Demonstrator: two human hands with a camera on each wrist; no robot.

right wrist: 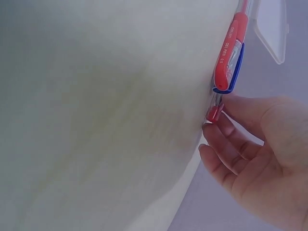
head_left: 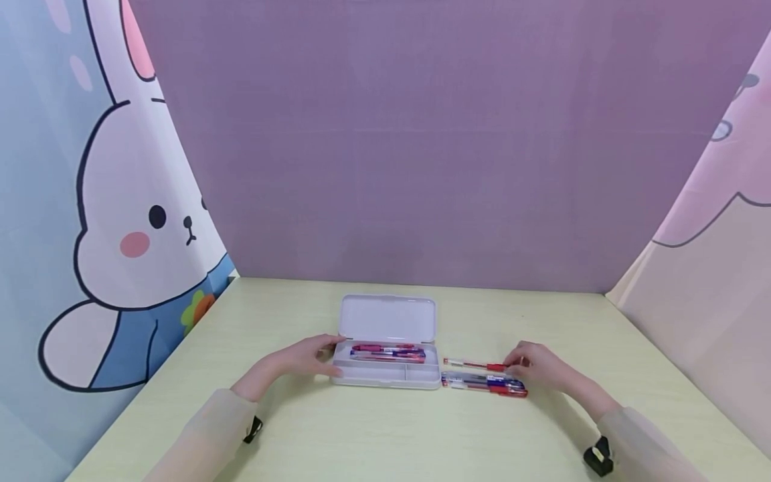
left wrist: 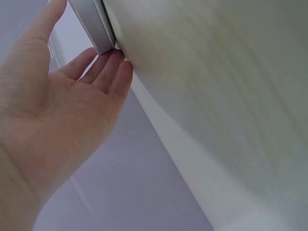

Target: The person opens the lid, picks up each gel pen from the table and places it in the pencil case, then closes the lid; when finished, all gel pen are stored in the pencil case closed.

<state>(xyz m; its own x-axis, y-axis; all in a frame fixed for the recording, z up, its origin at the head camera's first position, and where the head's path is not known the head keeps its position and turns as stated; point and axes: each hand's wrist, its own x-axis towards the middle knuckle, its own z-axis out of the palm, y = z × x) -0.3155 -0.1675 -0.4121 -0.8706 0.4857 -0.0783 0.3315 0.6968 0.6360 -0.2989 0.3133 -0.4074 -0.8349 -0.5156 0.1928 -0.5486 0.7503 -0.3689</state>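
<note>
A white pencil case [head_left: 385, 384] lies with its lid raised at the back, several red and blue pens [head_left: 388, 353] in its rear compartment. At the case's left end is my left hand [head_left: 304, 356]; its extended fingers [left wrist: 108, 72] touch the case's edge in the left wrist view. Right of the case, my right hand [head_left: 536, 365] pinches the capped end of a red gel pen [head_left: 472, 363] between thumb and fingers. In the right wrist view that pen's red end [right wrist: 213, 114] shows at the fingertips, partly behind other pens.
In front of the held pen lies a group of red and blue capped pens [head_left: 484, 383], close to the case's right end. A purple backdrop [head_left: 421, 167] stands behind the light wooden table [head_left: 289, 435]. A rabbit-print curtain [head_left: 144, 201] hangs at the left.
</note>
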